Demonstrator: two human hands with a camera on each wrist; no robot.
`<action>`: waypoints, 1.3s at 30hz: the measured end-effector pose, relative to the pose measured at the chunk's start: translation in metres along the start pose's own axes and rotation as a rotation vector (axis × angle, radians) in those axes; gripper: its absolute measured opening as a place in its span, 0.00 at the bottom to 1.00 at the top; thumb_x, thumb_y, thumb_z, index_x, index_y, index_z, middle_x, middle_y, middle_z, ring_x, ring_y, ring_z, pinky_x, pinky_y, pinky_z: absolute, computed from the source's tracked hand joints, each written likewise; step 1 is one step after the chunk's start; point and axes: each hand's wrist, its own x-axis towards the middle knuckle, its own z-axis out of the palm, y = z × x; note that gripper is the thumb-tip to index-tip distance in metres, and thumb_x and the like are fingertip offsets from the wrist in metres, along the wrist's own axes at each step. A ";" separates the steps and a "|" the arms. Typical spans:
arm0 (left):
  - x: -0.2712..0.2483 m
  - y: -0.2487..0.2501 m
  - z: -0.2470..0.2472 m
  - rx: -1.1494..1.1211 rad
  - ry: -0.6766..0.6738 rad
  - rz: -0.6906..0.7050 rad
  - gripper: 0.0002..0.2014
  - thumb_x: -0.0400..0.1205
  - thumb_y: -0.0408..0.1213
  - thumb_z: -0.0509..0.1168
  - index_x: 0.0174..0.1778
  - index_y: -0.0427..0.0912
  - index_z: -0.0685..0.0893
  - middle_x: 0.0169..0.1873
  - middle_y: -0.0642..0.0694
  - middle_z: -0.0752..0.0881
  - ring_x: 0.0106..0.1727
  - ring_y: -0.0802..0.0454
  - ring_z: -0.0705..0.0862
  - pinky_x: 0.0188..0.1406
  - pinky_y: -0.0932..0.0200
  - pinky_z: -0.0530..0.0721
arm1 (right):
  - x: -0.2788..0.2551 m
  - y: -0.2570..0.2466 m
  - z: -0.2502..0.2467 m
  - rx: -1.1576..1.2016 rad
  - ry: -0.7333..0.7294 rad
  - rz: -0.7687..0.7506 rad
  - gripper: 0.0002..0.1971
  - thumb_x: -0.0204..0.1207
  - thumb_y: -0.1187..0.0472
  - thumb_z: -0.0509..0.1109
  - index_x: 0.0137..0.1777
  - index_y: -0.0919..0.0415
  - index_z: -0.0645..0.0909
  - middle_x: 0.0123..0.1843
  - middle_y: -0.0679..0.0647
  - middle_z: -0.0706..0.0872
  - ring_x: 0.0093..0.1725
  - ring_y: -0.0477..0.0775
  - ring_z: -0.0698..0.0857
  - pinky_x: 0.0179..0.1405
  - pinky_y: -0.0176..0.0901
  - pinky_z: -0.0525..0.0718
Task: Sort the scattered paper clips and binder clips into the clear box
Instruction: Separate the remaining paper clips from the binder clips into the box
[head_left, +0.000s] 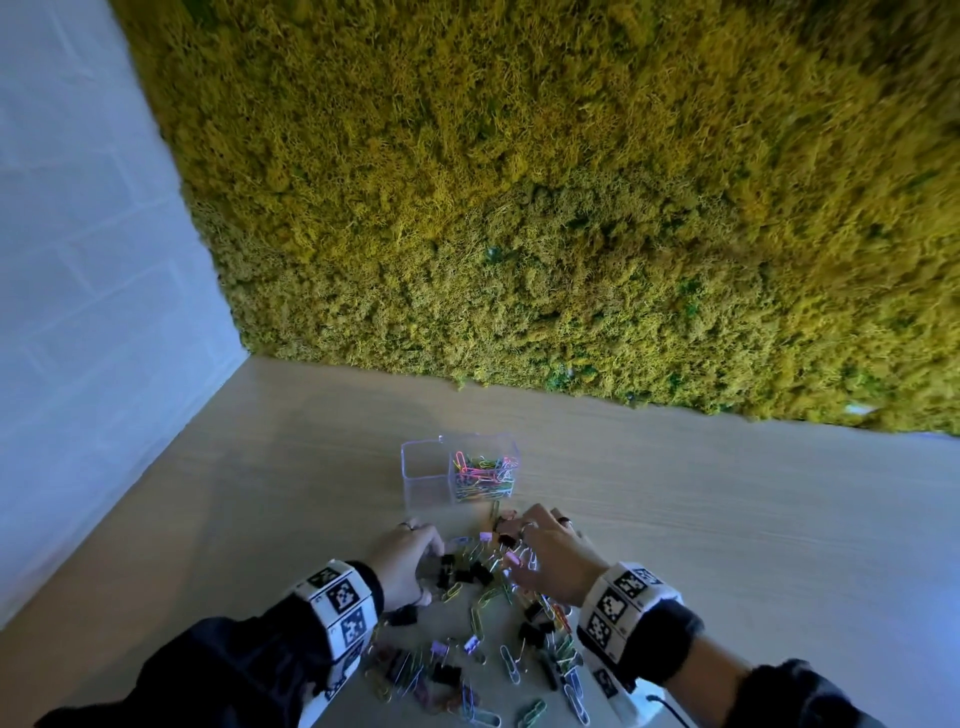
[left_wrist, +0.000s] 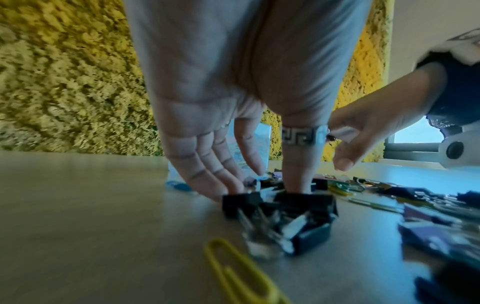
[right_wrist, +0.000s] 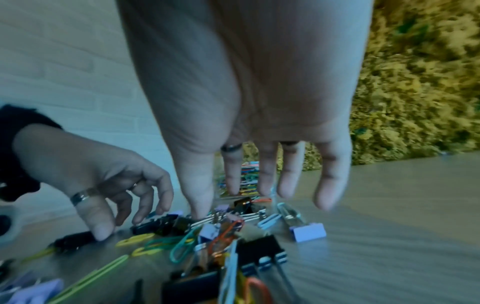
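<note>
**Both hands down in the clip pile**

Left hand (left_wrist: 233, 102), centre frame in its wrist view: fingers extended, tips touching black binder clips (left_wrist: 280, 209) on the table (head_left: 727, 519); no closed pinch visible. Right hand (right_wrist: 246, 102): fingers spread, pointing down over mixed paper clips (right_wrist: 182, 244). Clear box (head_left: 460, 470) stands just beyond the pile, lower centre of the head view, its right compartment holding coloured paper clips.

Colourful paper clips (head_left: 480, 613) and binder clips (head_left: 470, 571) lie scattered before clear box (head_left: 423, 470).

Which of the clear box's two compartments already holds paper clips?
The right compartment, filled with coloured paper clips; the left compartment of the clear box beside it looks empty.
</note>
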 end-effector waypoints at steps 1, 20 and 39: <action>-0.003 -0.002 0.001 -0.029 0.022 0.014 0.18 0.72 0.35 0.73 0.52 0.47 0.74 0.50 0.49 0.69 0.38 0.60 0.71 0.35 0.71 0.69 | 0.000 -0.006 0.001 -0.041 0.014 -0.027 0.20 0.75 0.48 0.65 0.64 0.57 0.77 0.72 0.53 0.67 0.70 0.56 0.67 0.70 0.55 0.72; -0.006 -0.003 0.001 -0.108 0.143 0.070 0.06 0.74 0.25 0.65 0.43 0.35 0.86 0.38 0.47 0.82 0.33 0.67 0.76 0.32 0.78 0.73 | 0.022 -0.040 0.012 -0.055 -0.064 -0.078 0.12 0.67 0.56 0.73 0.50 0.56 0.82 0.58 0.54 0.84 0.58 0.55 0.82 0.58 0.48 0.81; -0.021 -0.032 -0.019 0.052 0.153 0.090 0.16 0.72 0.46 0.72 0.55 0.48 0.82 0.52 0.53 0.77 0.57 0.54 0.75 0.57 0.59 0.72 | 0.006 -0.001 -0.031 -0.077 0.172 -0.103 0.14 0.79 0.56 0.61 0.63 0.52 0.79 0.66 0.49 0.79 0.65 0.48 0.75 0.69 0.41 0.74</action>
